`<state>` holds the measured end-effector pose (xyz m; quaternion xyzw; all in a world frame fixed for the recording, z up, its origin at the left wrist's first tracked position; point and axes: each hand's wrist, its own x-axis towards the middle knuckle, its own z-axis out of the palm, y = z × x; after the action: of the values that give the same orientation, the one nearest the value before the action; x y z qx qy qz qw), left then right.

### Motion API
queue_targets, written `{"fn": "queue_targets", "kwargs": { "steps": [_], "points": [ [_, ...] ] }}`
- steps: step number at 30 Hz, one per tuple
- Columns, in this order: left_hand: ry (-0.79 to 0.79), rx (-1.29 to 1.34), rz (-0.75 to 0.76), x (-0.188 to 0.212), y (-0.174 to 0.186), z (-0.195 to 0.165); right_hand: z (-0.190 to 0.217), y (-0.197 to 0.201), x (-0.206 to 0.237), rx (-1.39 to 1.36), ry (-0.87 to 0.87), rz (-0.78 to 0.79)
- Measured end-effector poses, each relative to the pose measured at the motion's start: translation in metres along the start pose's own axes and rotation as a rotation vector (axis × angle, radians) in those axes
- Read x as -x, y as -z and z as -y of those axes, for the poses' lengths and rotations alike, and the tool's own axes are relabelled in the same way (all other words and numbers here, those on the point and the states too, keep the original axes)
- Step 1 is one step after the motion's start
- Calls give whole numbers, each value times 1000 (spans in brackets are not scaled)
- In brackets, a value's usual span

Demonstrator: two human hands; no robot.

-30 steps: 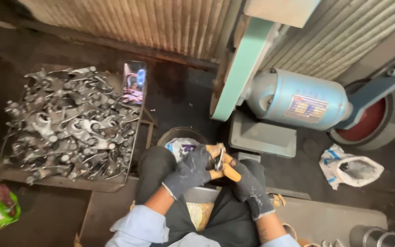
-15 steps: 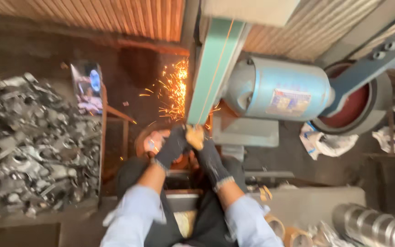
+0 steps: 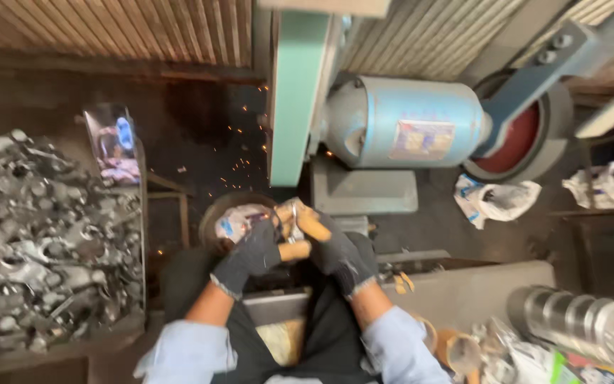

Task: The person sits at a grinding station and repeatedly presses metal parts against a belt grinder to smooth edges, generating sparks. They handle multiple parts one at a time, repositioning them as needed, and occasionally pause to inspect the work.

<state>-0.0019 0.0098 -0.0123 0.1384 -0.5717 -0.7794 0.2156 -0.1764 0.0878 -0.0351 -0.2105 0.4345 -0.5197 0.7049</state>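
Frame centre: gloved left hand [image 3: 254, 257] and right hand [image 3: 339, 254] grip small metal workpiece [image 3: 289, 213] on wooden handles [image 3: 305, 227] below green sanding belt [image 3: 294, 92]. Piece looks rigid, likely hot; handles safest hold.

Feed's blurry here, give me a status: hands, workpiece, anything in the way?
Left hand and right hand, both gloved, grip a small metal piece just below the green sanding belt. Few sparks. Nothing between.

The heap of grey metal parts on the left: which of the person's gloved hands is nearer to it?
Left. The left hand lies between the heap of metal parts and the right hand, which is farther off, beside the machine base.
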Motion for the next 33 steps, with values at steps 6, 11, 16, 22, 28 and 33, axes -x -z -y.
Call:
{"fn": "queue_targets", "kwargs": {
  "steps": [6, 11, 16, 22, 28, 33],
  "points": [
    [-7, -711, -367, 2, 2, 10, -4, -18, -10, 187, 118, -262],
    [313, -645, -769, -14, 14, 19, 2, -38, -49, 554, -29, -510],
    [377, -684, -622, -35, 0, 21, 12, -27, -38, 356, 202, -338],
    [83, -478, -473, -22, -1, 21, -5, -5, -36, -26, 459, -379],
    [347, 149, -599, -40, -5, 22, -8, -8, -82, -266, 211, -495],
    [127, -723, -406, -6, 26, -13, 14, -65, -27, 293, 266, -559]
  ]
}}
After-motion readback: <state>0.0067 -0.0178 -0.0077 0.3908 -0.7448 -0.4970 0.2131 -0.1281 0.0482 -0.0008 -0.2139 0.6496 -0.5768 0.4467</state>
